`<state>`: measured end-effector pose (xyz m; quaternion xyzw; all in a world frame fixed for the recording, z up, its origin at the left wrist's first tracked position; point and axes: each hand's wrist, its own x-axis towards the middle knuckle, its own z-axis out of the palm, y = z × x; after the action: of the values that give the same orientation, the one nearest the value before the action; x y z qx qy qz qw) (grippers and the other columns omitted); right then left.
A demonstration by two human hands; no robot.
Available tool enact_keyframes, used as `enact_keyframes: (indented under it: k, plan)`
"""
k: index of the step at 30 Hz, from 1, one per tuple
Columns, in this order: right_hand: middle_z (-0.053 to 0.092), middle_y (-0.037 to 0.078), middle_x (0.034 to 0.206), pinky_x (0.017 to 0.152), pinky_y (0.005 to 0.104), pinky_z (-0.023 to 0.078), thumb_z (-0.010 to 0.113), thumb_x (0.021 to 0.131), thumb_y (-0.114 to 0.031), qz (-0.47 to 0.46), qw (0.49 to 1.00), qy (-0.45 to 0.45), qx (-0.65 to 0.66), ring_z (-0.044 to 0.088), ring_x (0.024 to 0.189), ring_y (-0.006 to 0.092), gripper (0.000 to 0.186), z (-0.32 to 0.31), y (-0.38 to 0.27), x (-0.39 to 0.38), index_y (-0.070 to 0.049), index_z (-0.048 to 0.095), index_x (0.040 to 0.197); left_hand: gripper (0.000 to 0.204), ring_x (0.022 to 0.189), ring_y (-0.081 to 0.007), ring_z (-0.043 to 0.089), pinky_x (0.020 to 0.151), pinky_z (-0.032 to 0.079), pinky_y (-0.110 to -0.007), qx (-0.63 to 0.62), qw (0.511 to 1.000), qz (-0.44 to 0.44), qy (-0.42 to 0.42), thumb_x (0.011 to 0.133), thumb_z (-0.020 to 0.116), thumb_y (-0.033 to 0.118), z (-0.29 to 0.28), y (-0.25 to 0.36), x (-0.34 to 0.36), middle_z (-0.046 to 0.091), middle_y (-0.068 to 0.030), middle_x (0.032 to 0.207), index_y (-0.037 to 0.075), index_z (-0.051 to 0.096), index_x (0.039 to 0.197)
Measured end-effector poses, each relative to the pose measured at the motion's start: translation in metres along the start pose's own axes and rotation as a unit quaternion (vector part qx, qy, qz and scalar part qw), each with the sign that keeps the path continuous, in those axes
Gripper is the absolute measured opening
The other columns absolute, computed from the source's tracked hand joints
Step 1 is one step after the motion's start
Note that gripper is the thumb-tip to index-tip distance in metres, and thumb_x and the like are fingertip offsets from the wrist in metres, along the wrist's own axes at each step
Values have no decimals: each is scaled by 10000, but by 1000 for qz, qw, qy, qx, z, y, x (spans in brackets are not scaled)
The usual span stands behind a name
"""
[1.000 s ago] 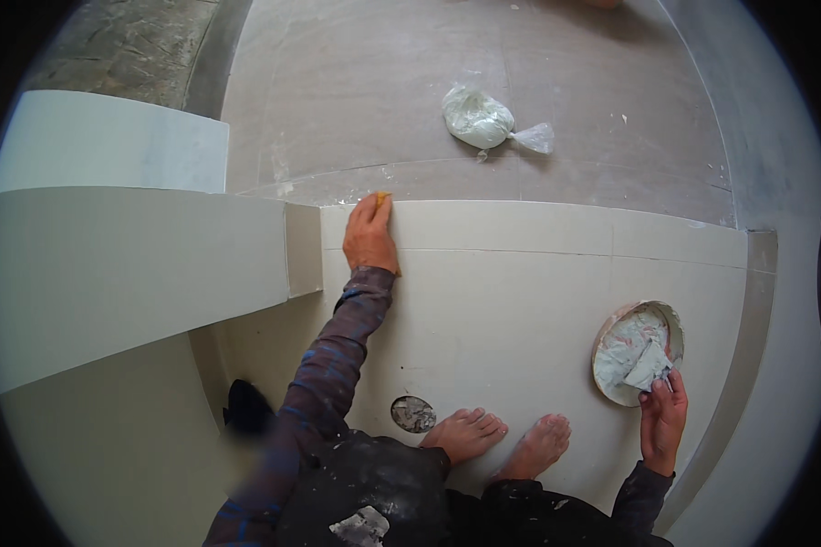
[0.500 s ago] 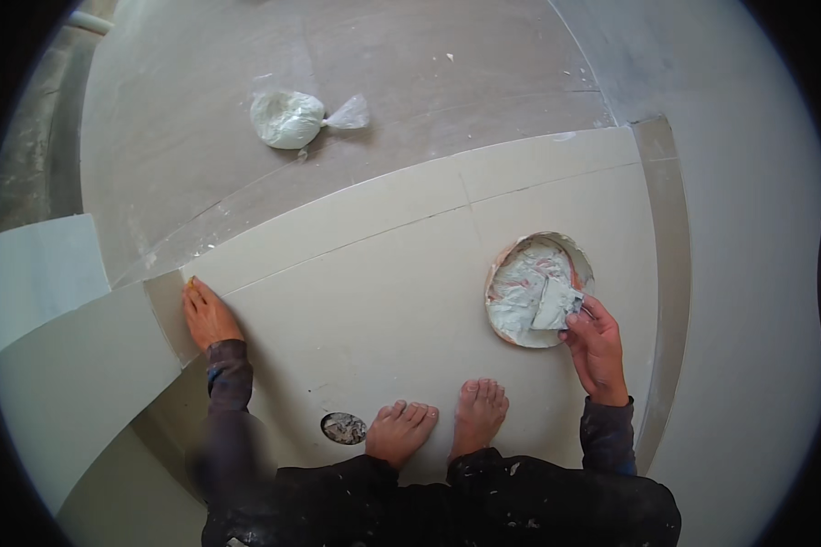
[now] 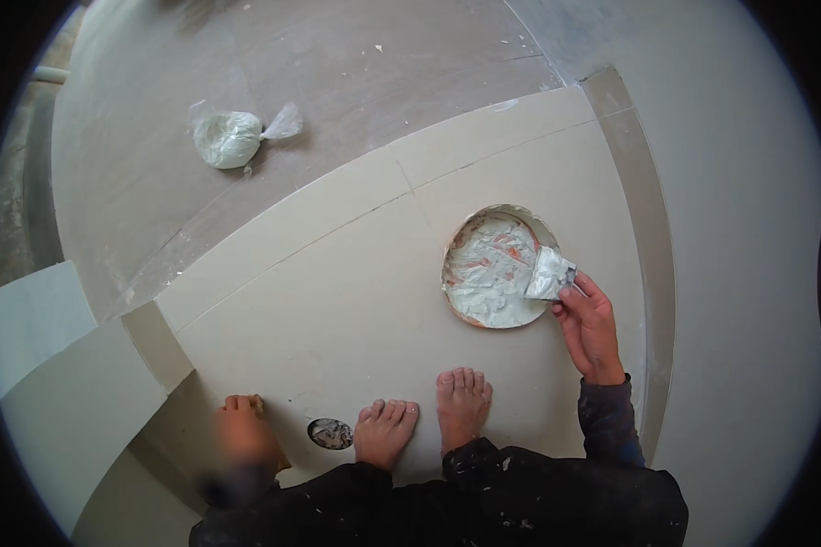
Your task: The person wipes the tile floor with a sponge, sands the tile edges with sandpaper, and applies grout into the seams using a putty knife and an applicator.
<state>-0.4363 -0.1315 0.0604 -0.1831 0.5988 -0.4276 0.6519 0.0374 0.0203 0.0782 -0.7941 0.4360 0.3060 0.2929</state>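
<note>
My right hand pinches a small flat scraper loaded with white paste. The blade rests over the right rim of a round tub. Inside lies thick white paste streaked with orange-pink. My left hand is low on the left, partly blurred, near the skirting. Its fingers are curled round a small tan-yellow piece, too little of which shows to name.
My bare feet stand on beige floor tiles. A round drain hole with rubble lies beside my left foot. Beyond the tile edge is a tied clear bag of white paste. Tiled skirting runs along the right wall.
My left hand has drawn back from the wall corner toward my body. The right hand has tipped the scraper near the tub's rim. The whole view has shifted and turned slightly.
</note>
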Motion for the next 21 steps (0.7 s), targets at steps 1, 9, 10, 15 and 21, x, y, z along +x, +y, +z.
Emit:
enact_keyframes:
  k: [1,9,10,15,21]
  plan:
    - [715,87,1196,848,260,531,658,1005,-42,-7,1000,-2,-5,660,998,111,384,0,-2,3,51,598,1372,324,1218,-359,601,1006,526,-469,19,1000,25,-3,991,599,178,10,-5,3,657,-173,1265,28,639,1275]
    - [737,49,1118,811,242,516,678,994,-54,-38,990,-20,-132,639,933,74,363,17,-13,15,50,629,1338,387,1080,-299,661,908,526,-393,-237,887,386,86,991,645,97,-44,115,37,662,-128,1219,27,562,1362]
    - [740,46,1112,810,241,516,681,995,-57,-36,990,-33,-129,640,930,72,361,23,-10,17,51,631,1336,362,974,-278,679,824,540,-380,-337,849,399,78,981,678,109,-44,141,45,665,-113,1143,25,580,1320]
    - [745,62,1142,814,239,518,689,996,-60,-40,988,-36,-145,654,934,75,369,31,-4,15,52,627,1342,342,865,-296,679,783,547,-392,-533,746,389,-91,992,681,157,-36,238,61,654,-166,1065,9,592,1287]
    - [756,101,1119,820,245,503,714,972,-35,-42,982,7,-187,635,915,89,397,12,-7,16,89,611,1335,343,1035,-362,607,912,509,-430,-381,811,359,261,881,696,60,-40,163,57,624,-179,1158,14,624,1213]
